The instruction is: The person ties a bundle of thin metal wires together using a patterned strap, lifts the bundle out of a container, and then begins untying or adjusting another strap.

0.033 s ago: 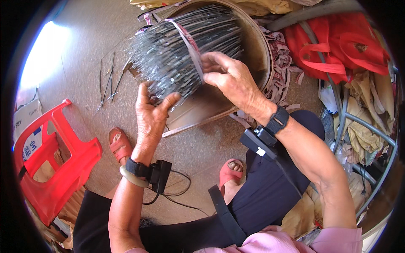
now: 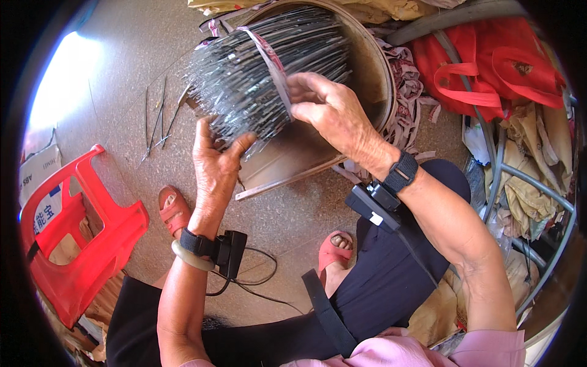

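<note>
A thick bundle of thin dark metal strips (image 2: 244,79) lies slanted on a round tray-like base, its uneven ends toward the lower left. A pale fabric strap (image 2: 267,54) with red markings crosses over the bundle. My left hand (image 2: 215,156) cups the bundle's near lower end, thumb on the near side, fingertips partly hidden by the strips. Against the bundle's right side, my right hand (image 2: 335,113) pinches the strap between thumb and bent fingers. Where the strap runs past those fingers is hidden.
Several loose thin rods (image 2: 158,119) lie on the floor at left. A red plastic stool (image 2: 113,202) stands near the left edge. Crumpled pale straps (image 2: 403,92), a red fabric bag (image 2: 489,67) and a grey metal frame (image 2: 532,186) crowd the right. The round base's rim (image 2: 386,67) curves behind the bundle.
Both hands have shifted very slightly to the left. The left thumb sits a little higher along the strip ends, and the right hand keeps its pinch on the strap.
</note>
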`<control>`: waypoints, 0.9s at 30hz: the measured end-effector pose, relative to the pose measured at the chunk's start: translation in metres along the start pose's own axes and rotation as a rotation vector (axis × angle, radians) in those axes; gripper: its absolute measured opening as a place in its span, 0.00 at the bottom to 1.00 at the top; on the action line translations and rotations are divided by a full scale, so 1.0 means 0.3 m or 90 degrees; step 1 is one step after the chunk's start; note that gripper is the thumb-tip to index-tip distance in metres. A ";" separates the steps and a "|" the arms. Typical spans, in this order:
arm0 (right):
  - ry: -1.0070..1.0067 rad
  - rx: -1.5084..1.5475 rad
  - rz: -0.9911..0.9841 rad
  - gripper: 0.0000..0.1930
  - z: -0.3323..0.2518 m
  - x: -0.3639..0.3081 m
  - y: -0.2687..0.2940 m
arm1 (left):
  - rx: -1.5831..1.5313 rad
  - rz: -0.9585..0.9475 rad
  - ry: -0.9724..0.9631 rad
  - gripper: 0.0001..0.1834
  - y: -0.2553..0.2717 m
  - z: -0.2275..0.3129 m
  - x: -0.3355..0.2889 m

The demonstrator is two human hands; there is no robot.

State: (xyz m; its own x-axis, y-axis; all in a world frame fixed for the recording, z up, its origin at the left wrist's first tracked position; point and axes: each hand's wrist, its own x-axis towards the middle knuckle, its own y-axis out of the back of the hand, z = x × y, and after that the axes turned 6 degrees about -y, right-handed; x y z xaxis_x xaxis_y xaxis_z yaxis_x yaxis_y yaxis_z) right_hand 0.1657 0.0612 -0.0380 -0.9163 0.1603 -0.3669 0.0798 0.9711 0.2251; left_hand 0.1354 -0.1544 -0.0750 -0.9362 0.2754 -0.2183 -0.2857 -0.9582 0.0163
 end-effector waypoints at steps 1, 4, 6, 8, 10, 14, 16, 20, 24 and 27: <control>0.026 -0.005 0.021 0.21 -0.004 0.013 -0.008 | 0.009 0.016 0.006 0.35 0.007 0.013 0.011; 0.079 -0.017 0.012 0.21 0.038 0.035 0.012 | 0.188 0.120 -0.030 0.42 -0.024 0.071 0.009; 0.022 -0.042 -0.045 0.25 0.015 0.031 0.022 | 0.443 0.181 -0.209 0.47 0.029 0.067 0.002; -0.001 -0.062 -0.069 0.27 -0.003 0.024 0.028 | 0.540 0.112 -0.474 0.40 0.064 0.084 -0.004; 0.010 -0.075 -0.059 0.28 -0.008 0.018 0.020 | 0.618 -0.014 -0.510 0.34 0.063 0.084 -0.033; -0.006 -0.065 -0.049 0.28 -0.011 0.019 0.008 | 0.731 -0.064 -0.376 0.37 0.008 0.038 -0.078; 0.010 -0.068 -0.031 0.29 -0.008 0.007 -0.002 | 0.687 -0.054 -0.344 0.38 -0.002 0.024 -0.074; 0.027 -0.077 -0.021 0.29 0.006 0.006 0.000 | 0.677 -0.067 -0.211 0.37 -0.008 0.043 -0.032; 0.004 -0.045 -0.043 0.28 0.009 0.017 0.010 | 0.656 -0.052 -0.287 0.33 0.013 0.043 -0.022; 0.011 -0.042 -0.031 0.27 0.015 0.025 0.006 | 0.651 -0.046 -0.294 0.32 0.017 0.027 -0.020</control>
State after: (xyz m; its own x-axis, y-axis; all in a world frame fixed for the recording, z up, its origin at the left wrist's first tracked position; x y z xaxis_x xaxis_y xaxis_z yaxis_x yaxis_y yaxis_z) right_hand 0.1607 0.0650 -0.0446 -0.9249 0.1102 -0.3639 0.0098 0.9637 0.2669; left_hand 0.1378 -0.1602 -0.0656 -0.8356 0.5341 0.1282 -0.1777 -0.4837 0.8570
